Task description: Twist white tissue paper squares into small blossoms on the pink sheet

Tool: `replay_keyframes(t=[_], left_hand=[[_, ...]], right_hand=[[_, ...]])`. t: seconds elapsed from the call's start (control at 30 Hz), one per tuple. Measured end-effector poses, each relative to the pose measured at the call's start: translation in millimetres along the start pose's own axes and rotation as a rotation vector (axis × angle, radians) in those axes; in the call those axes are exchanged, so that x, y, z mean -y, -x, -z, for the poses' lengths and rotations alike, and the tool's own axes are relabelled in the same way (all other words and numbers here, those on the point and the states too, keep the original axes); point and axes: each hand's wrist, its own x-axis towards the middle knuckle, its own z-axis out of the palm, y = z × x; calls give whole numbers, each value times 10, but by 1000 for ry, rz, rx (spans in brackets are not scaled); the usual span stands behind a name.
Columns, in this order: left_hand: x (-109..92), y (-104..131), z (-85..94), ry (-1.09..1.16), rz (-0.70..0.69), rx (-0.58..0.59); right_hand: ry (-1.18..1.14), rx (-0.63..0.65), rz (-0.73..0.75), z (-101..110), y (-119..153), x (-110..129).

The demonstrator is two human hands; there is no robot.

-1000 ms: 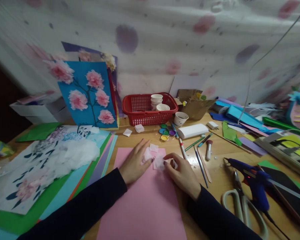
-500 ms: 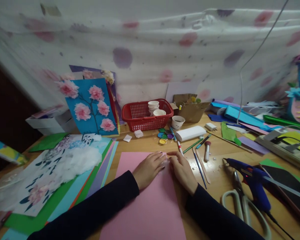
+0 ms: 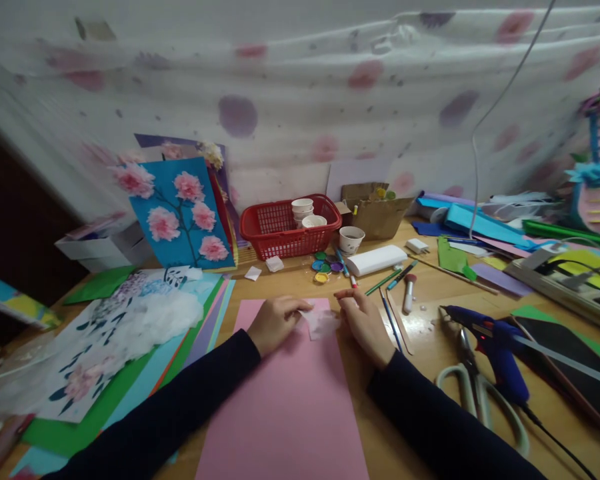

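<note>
and we're in dim, muted indoor light here, seemingly from above, throwing a hard white glare on the wooden tabletop (image 3: 425, 327) just right of the hands! soft, faint shadows under the forearms on the pink paper (image 3: 285, 413). the far left sinks into near-black. a touch of blur at the left hand's (image 3: 279, 325) fingers, and the white tissue (image 3: 321, 323) turns hazy, edges melting. the patterned wall covering (image 3: 290, 87) looks smeary, and wide-angle stretch pulls at the picture's edges.
</note>
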Motion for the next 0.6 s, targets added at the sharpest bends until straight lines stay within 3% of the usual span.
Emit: replay_keyframes(t=[0.07,0.17,0.23,0.3,0.4,0.53,0.6], left_hand=[[-47,-25,98,117,168,-5],[-77,-58,227,394,491,11],[-60,-62,281,524,614,-14],[-24,-42,302,570,664,-41],[9,30,271,417,580,31],[-62,161,175,20,213,188],[-111,212,131,-125,119,222]], right_hand=[[68,50,9,77,11,84],[304,272,80,164,42,171],[469,386,146,181,59,181],[566,413,197,170,65,158],[615,419,238,137,63,113],[626,421,260,114,66,95],[640,397,263,112,67,96]])
